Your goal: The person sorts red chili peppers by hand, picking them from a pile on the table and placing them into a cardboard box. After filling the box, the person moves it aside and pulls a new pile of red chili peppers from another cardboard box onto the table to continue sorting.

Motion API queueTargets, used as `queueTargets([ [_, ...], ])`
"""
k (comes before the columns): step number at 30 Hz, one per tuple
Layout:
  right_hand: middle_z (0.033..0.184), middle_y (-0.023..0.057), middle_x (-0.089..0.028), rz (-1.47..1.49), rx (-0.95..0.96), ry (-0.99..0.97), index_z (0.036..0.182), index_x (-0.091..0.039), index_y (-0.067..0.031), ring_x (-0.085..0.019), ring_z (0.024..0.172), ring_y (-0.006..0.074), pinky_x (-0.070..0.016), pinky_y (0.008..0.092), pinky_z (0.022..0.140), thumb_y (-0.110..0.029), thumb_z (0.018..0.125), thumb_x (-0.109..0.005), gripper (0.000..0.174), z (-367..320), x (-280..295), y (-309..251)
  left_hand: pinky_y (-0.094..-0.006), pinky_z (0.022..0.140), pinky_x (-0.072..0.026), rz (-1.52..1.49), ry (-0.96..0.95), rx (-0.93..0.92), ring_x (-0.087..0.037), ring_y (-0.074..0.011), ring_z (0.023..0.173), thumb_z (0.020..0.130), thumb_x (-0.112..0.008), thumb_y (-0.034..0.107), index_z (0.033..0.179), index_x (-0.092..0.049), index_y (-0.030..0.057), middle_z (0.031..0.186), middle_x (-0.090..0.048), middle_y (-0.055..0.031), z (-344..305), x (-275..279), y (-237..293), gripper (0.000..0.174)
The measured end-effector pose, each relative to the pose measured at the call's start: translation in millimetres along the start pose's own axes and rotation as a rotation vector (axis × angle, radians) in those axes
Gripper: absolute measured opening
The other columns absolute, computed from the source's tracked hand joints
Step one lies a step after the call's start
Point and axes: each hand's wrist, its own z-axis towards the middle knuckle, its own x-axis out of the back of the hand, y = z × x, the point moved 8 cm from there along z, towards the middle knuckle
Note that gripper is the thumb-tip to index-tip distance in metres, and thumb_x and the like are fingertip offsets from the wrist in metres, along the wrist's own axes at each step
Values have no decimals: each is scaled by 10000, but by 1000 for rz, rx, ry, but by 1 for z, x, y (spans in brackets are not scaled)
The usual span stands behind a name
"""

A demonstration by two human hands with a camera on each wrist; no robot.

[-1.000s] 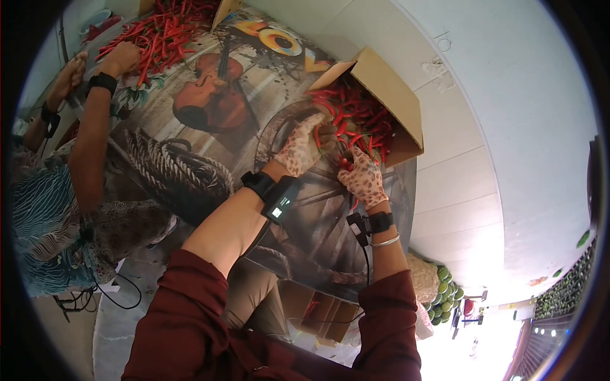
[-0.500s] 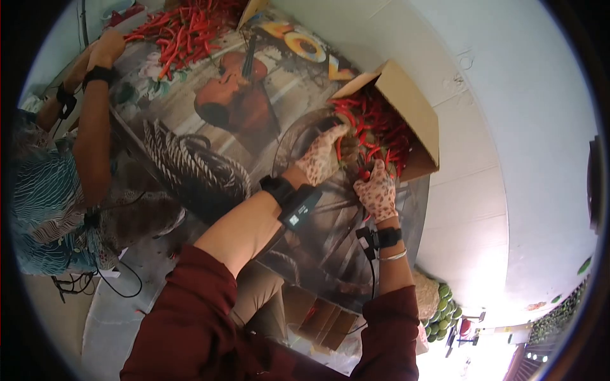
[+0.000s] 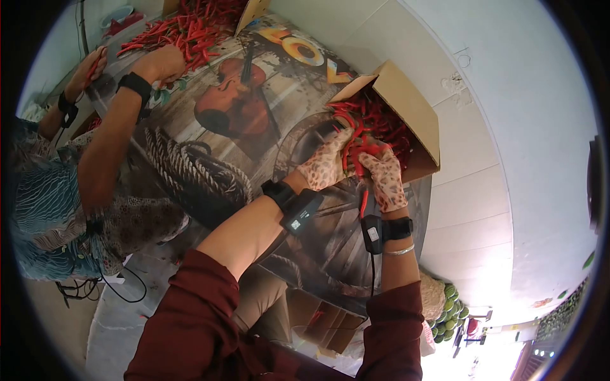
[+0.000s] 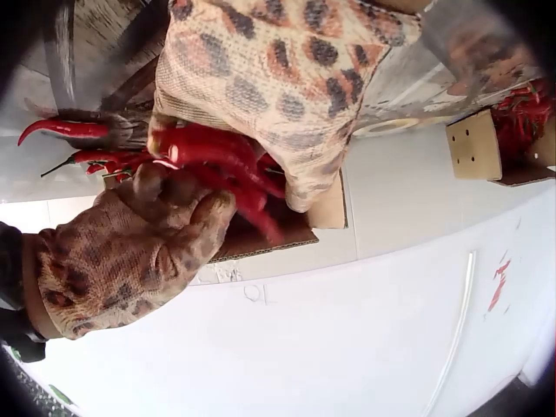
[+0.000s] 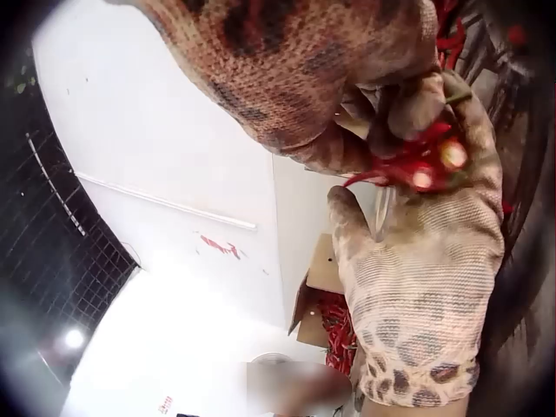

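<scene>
Both hands wear spotted gloves and meet at the mouth of a cardboard box [image 3: 406, 108] full of red chilies [image 3: 375, 117]. My left hand [image 3: 325, 164] curls its fingers round several chilies, whose red bodies [image 4: 208, 152] show beneath the glove [image 4: 269, 78] in the left wrist view. From the right, my right hand [image 3: 384, 178] has its fingers curled on the same bunch; in the right wrist view this hand [image 5: 295, 69] covers part of the chilies [image 5: 417, 165] over the left palm [image 5: 417, 278]. A single chili [image 3: 364, 203] shows beside the right wrist.
The printed tabletop [image 3: 190, 105] runs left to another person's arms [image 3: 105, 146], beside a second chili pile [image 3: 190, 32] and box [image 3: 252, 16]. The wall [image 3: 464, 184] stands to the right. Below the table edge is a cardboard box [image 3: 324, 324]; green round produce [image 3: 450, 311] lies lower right.
My right hand has moved up and in against the left hand, and both now meet on the chilies. The other person's nearer hand has moved right, to the far pile.
</scene>
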Motion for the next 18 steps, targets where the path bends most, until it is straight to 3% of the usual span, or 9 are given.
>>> queueTargets([
  [1,882,41,-632,2,1,0,1088,-551,-6,-571,670,95,-474,228,578,-46,802,-634,300,3,0,2,-365,834,-512,2,1,0,-593,-185,982,941,-483,336,1182,-522,116,1122,-596,-54,-1,-3,0,328],
  [3,1019,87,-603,84,-7,-53,1230,-468,17,-609,738,142,-541,262,623,-72,842,-617,425,10,-8,8,-373,859,-505,-41,4,22,-575,-178,1020,939,-476,366,1243,-491,140,1162,-582,-33,-2,-7,1,379],
  [6,991,72,-633,87,34,-48,1210,-490,12,-598,780,100,-493,222,643,-61,847,-605,387,3,-10,1,-384,872,-501,-11,129,18,-553,-179,1059,943,-478,329,1247,-490,126,1199,-558,-38,-6,0,4,366],
  [10,994,74,-630,19,157,54,1203,-508,12,-593,793,101,-489,214,644,-86,858,-598,370,-9,13,-12,-354,851,-508,101,87,-9,-546,-161,1059,938,-494,264,1245,-496,117,1191,-565,-39,-7,8,4,340],
  [12,977,65,-634,-158,114,151,1131,-569,3,-588,767,102,-484,222,631,-110,865,-594,290,-24,44,-25,-312,666,-514,138,226,-74,-603,-118,859,885,-598,277,1063,-599,123,947,-640,-1,-12,4,12,236],
  [15,919,43,-642,-371,-20,180,1055,-621,-19,-576,745,88,-473,224,613,-155,863,-603,237,-32,87,-1,-302,684,-498,330,189,-125,-597,-105,830,871,-616,230,1022,-623,134,945,-642,8,-10,8,16,179],
  [16,869,68,-662,-551,-43,250,1029,-633,-34,-611,723,160,-483,285,626,-244,857,-614,273,-35,101,6,-298,710,-489,143,215,-3,-593,-105,827,870,-613,223,1026,-621,127,945,-641,10,-10,11,9,183],
  [17,869,68,-662,-553,-45,254,1029,-633,-34,-611,723,160,-483,285,626,-244,857,-614,273,-39,108,11,-298,710,-489,141,212,1,-593,-105,827,870,-613,223,1026,-621,127,945,-641,10,-9,12,8,183],
  [18,875,93,-667,-785,14,196,1029,-635,-36,-622,744,226,-487,322,656,-304,841,-624,327,-42,107,12,-301,710,-492,135,220,-14,-591,-109,829,872,-609,219,1024,-622,125,946,-641,8,-8,13,8,180],
])
